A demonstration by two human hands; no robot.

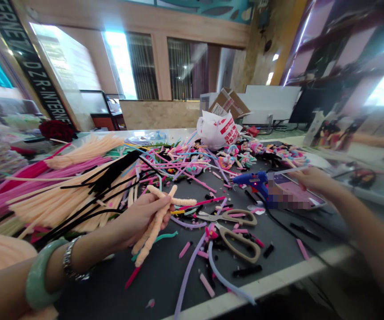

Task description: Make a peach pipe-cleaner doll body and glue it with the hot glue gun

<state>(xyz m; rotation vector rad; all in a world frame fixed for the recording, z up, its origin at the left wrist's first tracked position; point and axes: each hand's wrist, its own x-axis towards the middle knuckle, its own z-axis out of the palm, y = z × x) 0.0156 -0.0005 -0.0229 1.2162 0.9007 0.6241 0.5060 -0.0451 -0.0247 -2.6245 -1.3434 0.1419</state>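
Observation:
My left hand (pixel 142 220) grips a twisted, peach-coloured pipe cleaner piece (pixel 155 218) with its fingers curled around it. Peach, pink and black pipe cleaner bundules (pixel 68 195) fan out just beyond that hand. My right hand (pixel 312 180) rests at the top edge of a phone (pixel 295 191) whose screen is blurred. Beside that hand lies a blue hot glue gun (pixel 254 182), and I cannot tell whether my fingers touch its white glue stick. Two pairs of scissors with beige handles (pixel 240 238) lie between my hands.
Cut pipe cleaner bits and twisted colourful pieces (pixel 245 155) are scattered over the dark grey table (pixel 112 293), which has a white edge (pixel 262 280). A white plastic bag (pixel 217 130) and a cardboard box (pixel 228 104) stand behind them. A black cable runs from the glue gun.

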